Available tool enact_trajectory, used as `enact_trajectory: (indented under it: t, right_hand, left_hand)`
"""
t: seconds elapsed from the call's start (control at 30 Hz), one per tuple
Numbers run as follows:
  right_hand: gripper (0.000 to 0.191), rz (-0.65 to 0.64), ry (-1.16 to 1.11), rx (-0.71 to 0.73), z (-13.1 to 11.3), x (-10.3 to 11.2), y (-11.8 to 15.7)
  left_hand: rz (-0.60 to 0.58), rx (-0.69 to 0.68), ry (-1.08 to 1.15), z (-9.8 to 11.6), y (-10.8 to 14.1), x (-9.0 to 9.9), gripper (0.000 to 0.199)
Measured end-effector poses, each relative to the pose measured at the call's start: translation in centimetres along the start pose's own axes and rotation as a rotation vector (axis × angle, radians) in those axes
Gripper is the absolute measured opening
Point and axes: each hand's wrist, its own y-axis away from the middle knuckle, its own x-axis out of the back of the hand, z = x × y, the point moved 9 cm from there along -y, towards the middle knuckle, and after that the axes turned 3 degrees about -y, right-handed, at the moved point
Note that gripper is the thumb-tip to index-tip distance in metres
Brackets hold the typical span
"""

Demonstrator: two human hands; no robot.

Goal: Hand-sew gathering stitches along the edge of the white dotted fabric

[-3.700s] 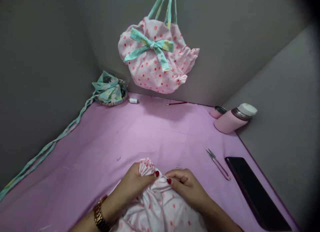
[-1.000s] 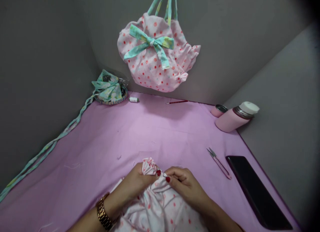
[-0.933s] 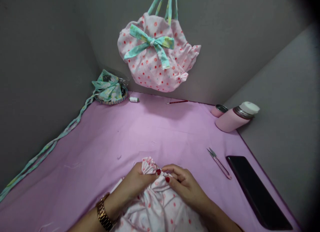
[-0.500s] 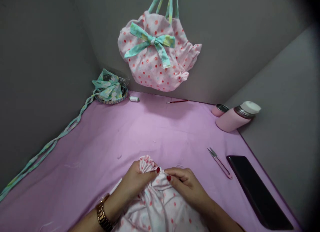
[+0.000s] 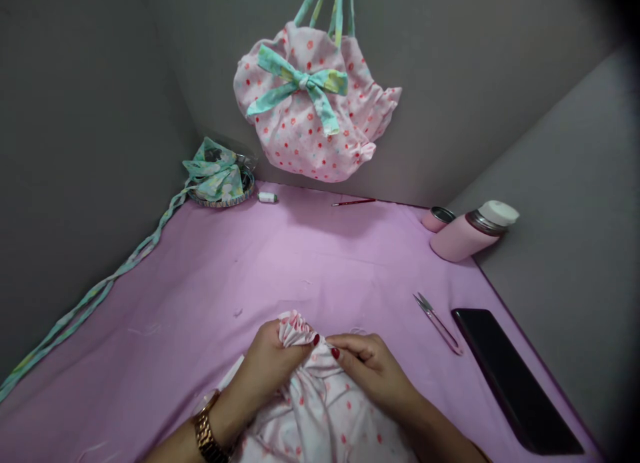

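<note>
White-pink cloth with red flower dots [image 5: 325, 410] lies bunched at the front of the table. My left hand [image 5: 273, 363], a watch on its wrist, is closed round a gathered, ruffled edge of the cloth, thumb on top. Close beside it, my right hand [image 5: 367, 366] pinches the same edge between thumb and forefinger. Whether a needle or thread is in that pinch is too small to tell. Thread snips [image 5: 437, 323] with pink handles lie on the table to the right of my right hand.
A purple cloth [image 5: 200, 270] covers the table. At the back left is a basket [image 5: 220, 202] with green fabric, near a thread spool [image 5: 267, 197]. A thin red tool [image 5: 353, 202], pink flask [image 5: 460, 238], cup [image 5: 434, 220] and black case [image 5: 515, 380] stand around. A dotted bag [image 5: 305, 130] hangs above.
Both hands keep their hold on the gathered edge with almost no movement. The whole view has shifted very slightly.
</note>
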Motion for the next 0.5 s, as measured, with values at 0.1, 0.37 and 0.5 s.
enact_trajectory:
  t: [0.1, 0.37, 0.5]
  right_hand:
    - [0.024, 0.005, 0.042, 0.000, 0.0, -0.1, 0.0]
    - [0.023, 0.070, 0.159, 0.044, -0.1, 0.2, 0.2]
    - [0.022, 0.089, 0.176, 0.058, -0.1, 0.2, 0.2]
  left_hand:
    - [0.046, -0.095, -0.165, 0.9, 0.3, 0.4, 0.013]
    - [0.123, -0.317, -0.446, 3.8, 1.6, 0.5, 0.015]
    - [0.131, -0.305, -0.480, 3.6, 1.6, 0.4, 0.014]
